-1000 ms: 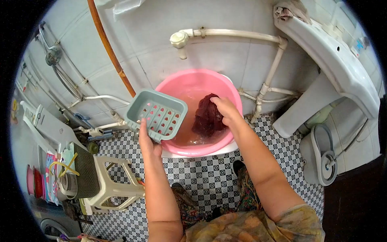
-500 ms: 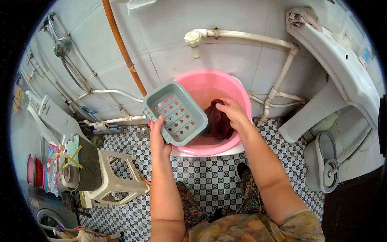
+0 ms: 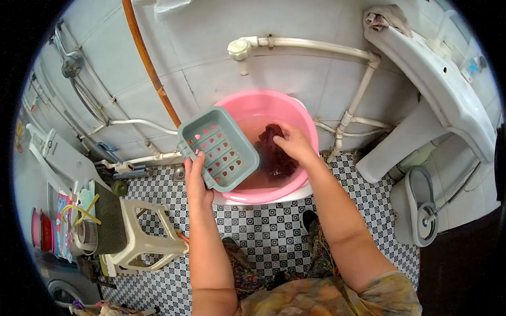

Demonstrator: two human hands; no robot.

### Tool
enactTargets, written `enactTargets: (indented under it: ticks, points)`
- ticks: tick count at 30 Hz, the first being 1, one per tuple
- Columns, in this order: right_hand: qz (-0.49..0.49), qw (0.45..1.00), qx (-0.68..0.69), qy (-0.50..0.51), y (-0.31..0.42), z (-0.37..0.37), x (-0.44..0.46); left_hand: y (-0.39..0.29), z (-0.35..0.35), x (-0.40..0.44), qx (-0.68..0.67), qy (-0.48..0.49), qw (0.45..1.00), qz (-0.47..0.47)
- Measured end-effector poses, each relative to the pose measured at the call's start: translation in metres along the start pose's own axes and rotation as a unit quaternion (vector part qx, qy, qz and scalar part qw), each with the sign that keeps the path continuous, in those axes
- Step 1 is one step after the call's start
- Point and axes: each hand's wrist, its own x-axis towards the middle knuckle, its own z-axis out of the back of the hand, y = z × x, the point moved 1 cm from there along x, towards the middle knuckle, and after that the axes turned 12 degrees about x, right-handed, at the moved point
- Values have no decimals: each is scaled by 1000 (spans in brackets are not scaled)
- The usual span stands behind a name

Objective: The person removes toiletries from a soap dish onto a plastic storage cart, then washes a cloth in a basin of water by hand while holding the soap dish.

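Observation:
A grey-green plastic basket (image 3: 221,150) with heart-shaped holes is tilted over the left side of a pink basin (image 3: 255,198). My left hand (image 3: 197,179) grips its lower left edge. Inside the basin, a dark red cloth (image 3: 276,158) lies partly in cloudy water. The fingers of my right hand (image 3: 292,142) pinch the upper part of this cloth, near the basin's right side.
A white tap (image 3: 240,51) and pipe run along the tiled wall above the basin. To the right stands a white sink (image 3: 437,79) with a cloth on its rim. A cream stool (image 3: 145,237) is at the left, and a wooden pole (image 3: 150,63) leans behind the basket.
The basket has turned and come lower in my left hand. The cloth has shifted a little in my right hand's grip, with more of it down in the water. The view has shifted slightly.

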Motion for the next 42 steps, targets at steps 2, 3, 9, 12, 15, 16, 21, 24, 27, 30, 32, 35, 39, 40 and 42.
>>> enactTargets:
  ticks: [2,3,9,12,15,16,21,24,27,30,32,35,39,40,42]
  points:
    - [40,976,-212,5,-8,0,0,2,1,1,-6,-1,1000,16]
    - [56,962,-265,-19,-11,-4,0,2,1,1,-11,-4,999,31]
    - [241,837,-474,-132,10,-26,-9,-3,-4,-5,-55,29,992,106]
    - [-10,997,-63,45,16,-30,-3,-1,-8,-4,-61,70,989,112]
    - [-127,981,-3,145,19,-38,-13,1,-10,-6,-42,78,986,142]
    - [-126,981,-3,145,16,-38,-12,3,-10,-4,-44,94,986,134]
    - [-106,989,99,35,12,-45,-13,-3,-15,-11,-197,130,968,83]
    - [-125,984,126,-17,22,-57,-21,0,-36,-29,-181,123,974,60]
    - [-54,990,127,-19,5,-69,-20,13,-40,-29,-134,72,987,58]
    - [-81,993,86,26,2,-72,-25,29,-36,-23,-124,20,991,54]
    - [-95,994,42,23,-8,-72,-23,35,-32,-20,-125,-10,991,56]
    - [-78,988,91,93,-6,-70,-25,35,-27,-22,-113,-29,984,136]
    - [-184,966,60,172,13,-45,-13,20,-18,-16,-130,-56,984,105]
    - [-152,982,19,113,8,-37,-9,16,-17,-16,-131,-58,984,105]
    - [-21,961,-267,71,2,-14,0,10,-11,-14,-114,-73,988,81]
